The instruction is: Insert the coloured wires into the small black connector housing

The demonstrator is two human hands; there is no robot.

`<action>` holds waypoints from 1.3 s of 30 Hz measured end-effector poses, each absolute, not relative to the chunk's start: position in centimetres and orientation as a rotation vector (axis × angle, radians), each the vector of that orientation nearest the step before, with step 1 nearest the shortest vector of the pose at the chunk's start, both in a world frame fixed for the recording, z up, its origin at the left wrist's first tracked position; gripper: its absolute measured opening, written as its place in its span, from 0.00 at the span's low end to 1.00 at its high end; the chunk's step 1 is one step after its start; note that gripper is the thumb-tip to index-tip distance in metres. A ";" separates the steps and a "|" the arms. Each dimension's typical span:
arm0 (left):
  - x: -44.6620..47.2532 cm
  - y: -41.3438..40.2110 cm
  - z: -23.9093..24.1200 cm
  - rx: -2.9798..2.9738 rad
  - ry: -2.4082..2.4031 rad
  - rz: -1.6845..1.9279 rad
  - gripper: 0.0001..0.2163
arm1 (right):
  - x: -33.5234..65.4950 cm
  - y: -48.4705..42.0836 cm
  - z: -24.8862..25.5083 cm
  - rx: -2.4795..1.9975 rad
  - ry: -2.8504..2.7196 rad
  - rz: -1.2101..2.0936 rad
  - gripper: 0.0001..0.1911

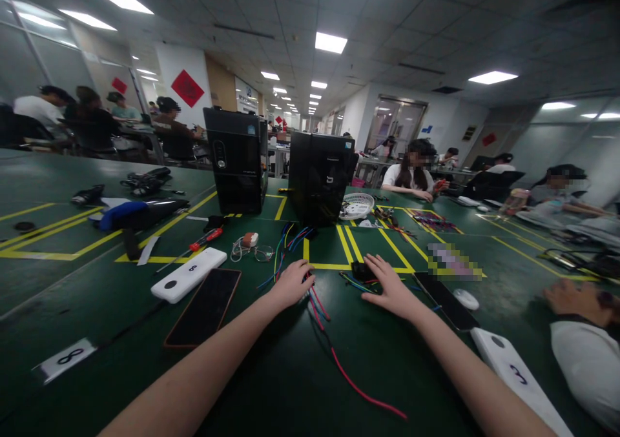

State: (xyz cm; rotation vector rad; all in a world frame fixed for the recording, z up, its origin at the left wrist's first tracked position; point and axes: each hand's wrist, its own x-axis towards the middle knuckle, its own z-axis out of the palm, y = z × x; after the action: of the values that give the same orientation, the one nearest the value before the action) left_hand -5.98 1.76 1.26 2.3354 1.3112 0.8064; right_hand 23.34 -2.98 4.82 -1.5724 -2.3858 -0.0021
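My left hand rests low over the green table, fingers curled together on a bundle of thin coloured wires. Red wires come out below its fingertips, and one long red wire trails toward the front. Blue, green and yellow wires lie just beyond that hand. With its fingers spread, my right hand lies at a small black object, which its fingertips partly cover; I cannot make out its kind. Blue and green wires stick out beside this object.
Two black computer cases stand at the back. On the left lie a phone, a white numbered device, a red-handled screwdriver and glasses. On the right are a dark phone, a mouse and another person's hand.
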 end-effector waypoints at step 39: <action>-7.4 2.7 2.4 2.219 1.489 0.814 0.17 | 15.0 3.2 4.6 -1.820 -1.966 -0.101 0.25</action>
State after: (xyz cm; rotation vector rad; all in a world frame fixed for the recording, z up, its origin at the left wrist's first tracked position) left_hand -7.41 2.71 2.42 2.2187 1.4892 0.8136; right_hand 14.95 3.15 4.56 -1.8199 -1.9662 -0.1013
